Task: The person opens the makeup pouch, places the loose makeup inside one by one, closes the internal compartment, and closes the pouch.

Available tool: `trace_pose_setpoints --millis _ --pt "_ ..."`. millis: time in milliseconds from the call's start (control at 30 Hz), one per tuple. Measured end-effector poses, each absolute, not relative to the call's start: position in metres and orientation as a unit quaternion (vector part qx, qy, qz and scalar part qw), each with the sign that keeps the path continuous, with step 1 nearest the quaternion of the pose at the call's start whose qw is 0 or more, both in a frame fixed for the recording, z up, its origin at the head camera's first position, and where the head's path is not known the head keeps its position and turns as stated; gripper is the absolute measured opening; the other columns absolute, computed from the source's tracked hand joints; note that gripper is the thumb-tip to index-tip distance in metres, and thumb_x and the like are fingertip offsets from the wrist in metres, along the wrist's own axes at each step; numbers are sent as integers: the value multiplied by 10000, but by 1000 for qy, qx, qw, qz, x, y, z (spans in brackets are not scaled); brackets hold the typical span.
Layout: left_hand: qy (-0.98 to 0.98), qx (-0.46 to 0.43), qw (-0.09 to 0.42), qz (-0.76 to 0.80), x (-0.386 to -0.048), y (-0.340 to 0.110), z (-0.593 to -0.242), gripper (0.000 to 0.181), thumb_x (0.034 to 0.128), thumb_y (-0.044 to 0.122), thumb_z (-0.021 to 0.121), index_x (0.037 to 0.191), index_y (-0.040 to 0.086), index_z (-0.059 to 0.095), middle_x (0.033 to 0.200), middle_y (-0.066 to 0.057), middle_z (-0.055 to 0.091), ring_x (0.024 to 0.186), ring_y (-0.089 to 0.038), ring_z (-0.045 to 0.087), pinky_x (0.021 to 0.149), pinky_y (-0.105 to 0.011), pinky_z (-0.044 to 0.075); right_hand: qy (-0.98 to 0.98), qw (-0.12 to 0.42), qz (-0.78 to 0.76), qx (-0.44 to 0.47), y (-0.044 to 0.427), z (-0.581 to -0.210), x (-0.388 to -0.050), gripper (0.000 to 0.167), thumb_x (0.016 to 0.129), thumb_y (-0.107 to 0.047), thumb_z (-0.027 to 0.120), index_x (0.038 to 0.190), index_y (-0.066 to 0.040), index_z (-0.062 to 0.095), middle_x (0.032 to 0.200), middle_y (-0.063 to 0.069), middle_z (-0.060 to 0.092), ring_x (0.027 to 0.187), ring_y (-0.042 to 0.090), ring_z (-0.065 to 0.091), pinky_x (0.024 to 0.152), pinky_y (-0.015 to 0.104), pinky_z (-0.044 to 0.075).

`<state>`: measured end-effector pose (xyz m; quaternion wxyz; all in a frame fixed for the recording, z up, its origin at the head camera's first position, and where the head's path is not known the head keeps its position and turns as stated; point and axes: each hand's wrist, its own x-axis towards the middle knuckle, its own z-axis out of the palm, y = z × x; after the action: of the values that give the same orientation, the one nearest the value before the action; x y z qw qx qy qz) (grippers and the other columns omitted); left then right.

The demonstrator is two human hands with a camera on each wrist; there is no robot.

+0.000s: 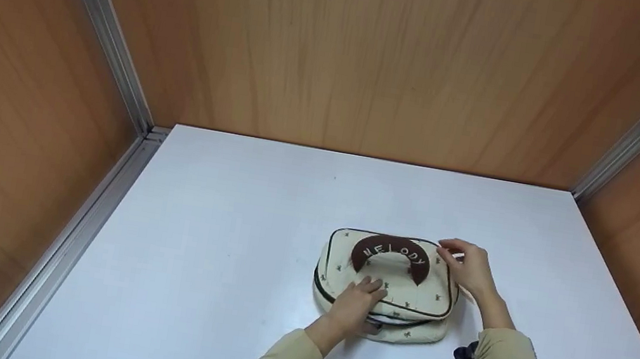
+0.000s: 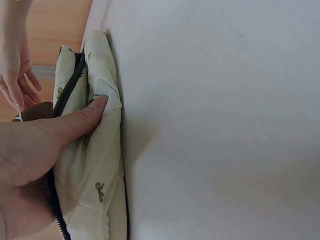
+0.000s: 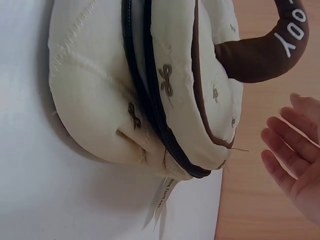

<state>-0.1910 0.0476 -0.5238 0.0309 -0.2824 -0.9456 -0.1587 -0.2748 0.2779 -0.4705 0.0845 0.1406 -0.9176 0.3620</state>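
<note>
A cream zip-up pouch (image 1: 411,293) with small bow prints and dark piping lies on the white table, its curved brown handle (image 1: 422,269) lettered "MELODY" on top. Along its front and side, the dark zipper (image 3: 172,145) edges stand apart. My left hand (image 1: 352,305) grips the front left of the pouch, fingers on the lid and thumb (image 2: 82,120) against the lower front part. At the far right corner is my right hand (image 1: 470,271), its fingers loosely bent. In the right wrist view those fingers (image 3: 287,142) are apart from the pouch and hold nothing.
The white table (image 1: 223,222) is enclosed by wood-grain panels (image 1: 377,60) at the back and sides, with metal strips (image 1: 111,37) at the corners. A small fabric tag (image 3: 162,197) sticks out of the pouch's side. Dark wrist devices (image 1: 464,356) sit under both sleeves.
</note>
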Motion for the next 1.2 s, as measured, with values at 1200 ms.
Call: trace_pose_setpoints --millis 1200 --pt "-947 -279 29 -156 -192 53 -525 679 626 336 787 1207 103 524 1297 -71 454 1209 -275 385 943 -419 350 -921 -69 383 3 311 -515 -311 406 940 -234 406 1080 115 557 994 233 585 927 325 520 813 416 403"
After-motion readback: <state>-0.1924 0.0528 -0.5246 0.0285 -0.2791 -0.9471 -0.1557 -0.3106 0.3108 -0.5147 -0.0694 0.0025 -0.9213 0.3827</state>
